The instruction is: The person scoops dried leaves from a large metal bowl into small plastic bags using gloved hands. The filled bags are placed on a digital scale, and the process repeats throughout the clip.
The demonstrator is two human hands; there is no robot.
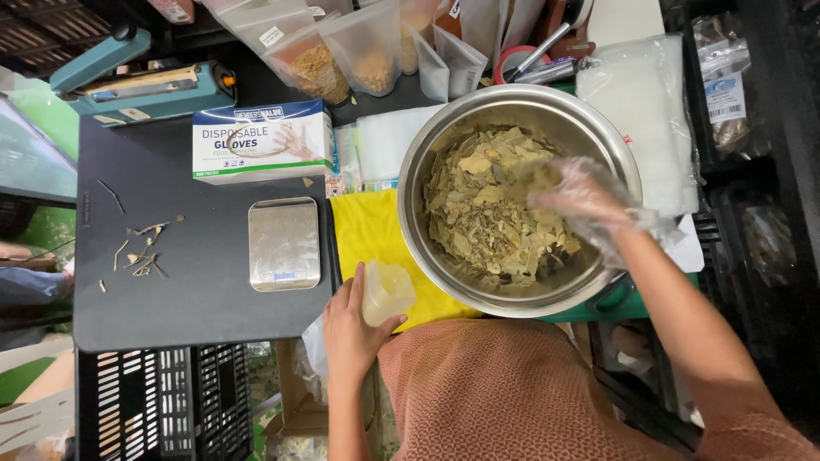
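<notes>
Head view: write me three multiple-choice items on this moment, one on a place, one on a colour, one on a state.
1. Where does the small scale sit?
A. on the dark board
B. inside the bowl
C. on the yellow cloth

2. What colour is the cloth between the board and the metal bowl?
A. red
B. yellow
C. white

3. What is the right hand doing?
A. resting bare on the board
B. holding the box of gloves
C. wearing a clear glove, in the dried leaves

Key: 1 A, the scale lies flat on the board. 2 B, the cloth is plainly yellow. 3 C, the clear-gloved hand is in the bowl; the left hand holds a small clear bag.
</notes>
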